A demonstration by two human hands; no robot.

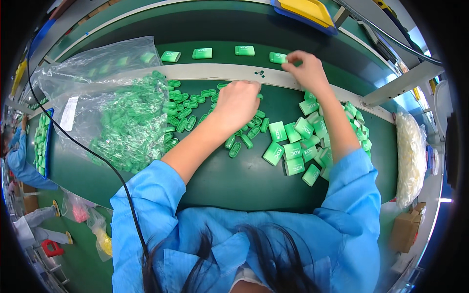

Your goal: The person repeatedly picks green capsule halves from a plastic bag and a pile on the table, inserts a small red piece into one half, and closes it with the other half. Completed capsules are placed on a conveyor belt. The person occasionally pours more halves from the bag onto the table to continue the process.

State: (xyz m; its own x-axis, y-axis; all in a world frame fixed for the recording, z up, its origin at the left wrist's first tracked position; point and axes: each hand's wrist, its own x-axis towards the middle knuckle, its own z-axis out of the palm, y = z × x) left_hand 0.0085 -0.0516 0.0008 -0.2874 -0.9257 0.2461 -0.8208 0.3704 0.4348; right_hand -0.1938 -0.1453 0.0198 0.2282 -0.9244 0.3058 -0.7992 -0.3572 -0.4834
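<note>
My right hand (309, 71) reaches over the white rail, its thumb and fingers pinching the right end of a green plastic case (277, 57) on the green belt. Three like cases lie in a row to its left, one of them a pale green case (245, 50). My left hand (237, 105) is closed above loose green oval caps (208, 93) on the green table; its fingertips are near the rail, and what they hold is hidden. A heap of green-and-white cases (293, 150) spreads beneath and beside my right forearm.
A clear plastic bag (132, 124) full of green oval caps lies left. The white rail (195, 72) divides table and belt. A bag of whitish pieces (409, 161) stands right. Above are yellow and blue trays (308, 9). A black cable (93, 154) crosses the left. Another person's blue sleeve (22, 158) shows far left.
</note>
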